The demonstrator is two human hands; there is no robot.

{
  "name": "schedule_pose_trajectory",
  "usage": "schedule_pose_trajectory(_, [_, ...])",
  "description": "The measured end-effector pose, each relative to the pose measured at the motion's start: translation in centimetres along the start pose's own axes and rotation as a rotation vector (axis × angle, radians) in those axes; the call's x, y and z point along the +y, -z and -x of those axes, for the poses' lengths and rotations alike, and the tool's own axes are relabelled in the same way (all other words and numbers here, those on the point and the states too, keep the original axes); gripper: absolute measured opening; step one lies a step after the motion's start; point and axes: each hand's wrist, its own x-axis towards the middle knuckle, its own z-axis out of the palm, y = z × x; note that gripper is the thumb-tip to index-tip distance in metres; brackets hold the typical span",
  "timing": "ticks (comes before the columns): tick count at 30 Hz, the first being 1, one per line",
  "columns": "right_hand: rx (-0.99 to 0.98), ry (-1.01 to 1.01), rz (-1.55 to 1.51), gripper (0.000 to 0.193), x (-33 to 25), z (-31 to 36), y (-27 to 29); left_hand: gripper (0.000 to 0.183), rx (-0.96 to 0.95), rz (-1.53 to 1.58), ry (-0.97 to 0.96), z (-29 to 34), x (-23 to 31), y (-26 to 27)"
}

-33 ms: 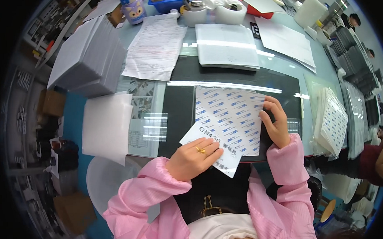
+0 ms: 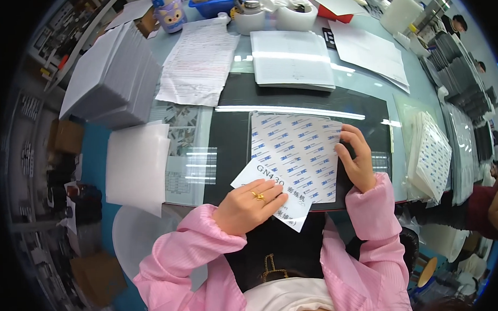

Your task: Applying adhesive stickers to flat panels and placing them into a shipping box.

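A white sheet with a repeating blue print lies on the dark mat in front of me. A smaller white card with dark printing rests slantwise over its lower left part, one corner past the table's front edge. My left hand, wearing a gold ring, holds this card, its fingers together across the top; the thumb is hidden. At the sheet's right edge is my right hand, open, with thumb and forefinger curved apart and their tips touching or very near the edge.
The dark mat bears a stack of translucent white sheets at its back. Tall white sheets and a shorter pile stand left. A written paper lies behind. Bagged blue-printed sheets lie right.
The whole view has shifted very slightly; both hands, the card and the printed sheet keep their places relative to one another.
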Motion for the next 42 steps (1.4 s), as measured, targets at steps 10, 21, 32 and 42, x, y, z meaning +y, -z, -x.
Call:
schedule_pose_trajectory(10, [0.006, 0.102, 0.389, 0.020, 0.4, -0.1, 0.9, 0.022, -0.050, 0.103, -0.044, -6.5, -4.1, -3.3])
schedule_pose_trajectory(21, [0.283, -0.157, 0.546, 0.043, 4.1, -0.3, 2.2, 0.013, -0.200, 0.150, -0.135, -14.5, -7.4, -8.3])
schedule_pose_trajectory(32, [0.382, -0.195, 0.147, 0.037, 4.4, 0.5, 4.0, 0.010, -0.243, 0.124, -0.089, -7.7, -7.3, -2.1])
schedule_pose_trajectory(42, [0.389, -0.227, 0.112, 0.033, 5.9, 1.2, 4.1, 0.010, -0.152, 0.107, -0.230, -11.1, 0.1, -8.5])
